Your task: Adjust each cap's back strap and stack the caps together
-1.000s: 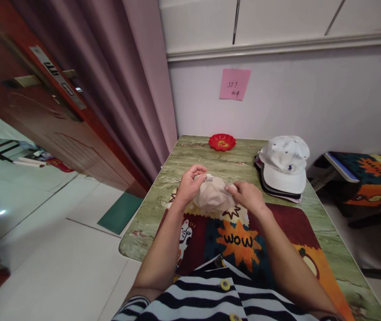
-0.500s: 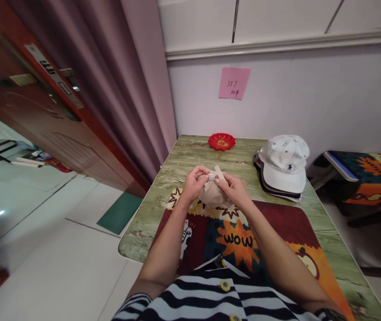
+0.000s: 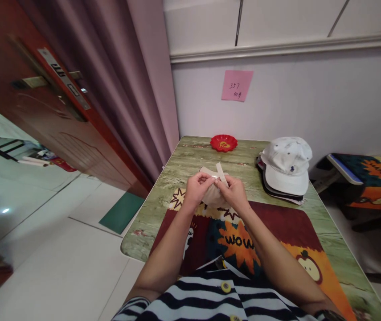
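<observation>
Over the middle of the table, both hands hold a beige cap [image 3: 215, 196] by its back strap [image 3: 222, 173] and small metal buckle. My left hand [image 3: 197, 189] pinches the strap beside the buckle from the left. My right hand [image 3: 235, 191] is closed on the strap from the right, its thumb close to the left fingertips. The loose strap end sticks up between the hands. Most of the cap's body hangs below and behind the fingers.
A stack of caps with a white cap [image 3: 286, 165] on top stands at the table's right. A red scalloped dish [image 3: 223, 143] lies at the back. A patterned mat [image 3: 277, 218] covers the near part. A wooden door [image 3: 86, 147] stands left.
The view has shifted slightly. The fingers have closed in over the buckle, covering more of it, and the beige cap has tilted a little, with more of its edge showing behind the hands.
</observation>
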The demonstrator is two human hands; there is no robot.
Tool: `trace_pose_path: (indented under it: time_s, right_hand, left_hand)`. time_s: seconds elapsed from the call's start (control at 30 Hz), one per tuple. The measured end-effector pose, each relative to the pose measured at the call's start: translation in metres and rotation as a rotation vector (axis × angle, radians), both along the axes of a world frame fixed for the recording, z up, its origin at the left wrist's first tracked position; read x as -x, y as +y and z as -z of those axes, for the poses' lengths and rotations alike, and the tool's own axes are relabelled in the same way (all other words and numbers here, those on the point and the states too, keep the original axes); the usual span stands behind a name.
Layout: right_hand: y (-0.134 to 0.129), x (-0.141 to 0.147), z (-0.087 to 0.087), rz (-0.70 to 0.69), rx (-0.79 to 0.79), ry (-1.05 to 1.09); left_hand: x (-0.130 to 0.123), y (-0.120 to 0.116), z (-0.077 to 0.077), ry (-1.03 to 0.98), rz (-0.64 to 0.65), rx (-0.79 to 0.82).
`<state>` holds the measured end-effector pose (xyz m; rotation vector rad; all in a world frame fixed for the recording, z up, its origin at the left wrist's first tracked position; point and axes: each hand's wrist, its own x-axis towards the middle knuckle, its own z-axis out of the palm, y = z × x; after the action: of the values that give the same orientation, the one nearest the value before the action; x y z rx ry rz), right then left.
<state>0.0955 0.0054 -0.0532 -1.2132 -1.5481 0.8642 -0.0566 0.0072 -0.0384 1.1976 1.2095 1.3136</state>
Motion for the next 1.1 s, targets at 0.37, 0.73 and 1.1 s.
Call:
trace_pose_path:
  time_s: [0.37,0.73,1.1]
  right_hand:
    - [-0.007,-0.008,-0.014,0.008,0.035,0.112]
    - [-0.025,-0.010,-0.033,0.126,-0.068,-0.245]
    - [-0.025,-0.006,-0.024,0.229,-0.004,-0.357]
  left_hand:
    - [0.019,-0.003,-0.001,-0.337,0.127,0.238]
    - [0.027,0.005,0.011,-0.529,0.202,0.358]
    - [0.008,-0.003,0.001,-0.475,0.131,0.312]
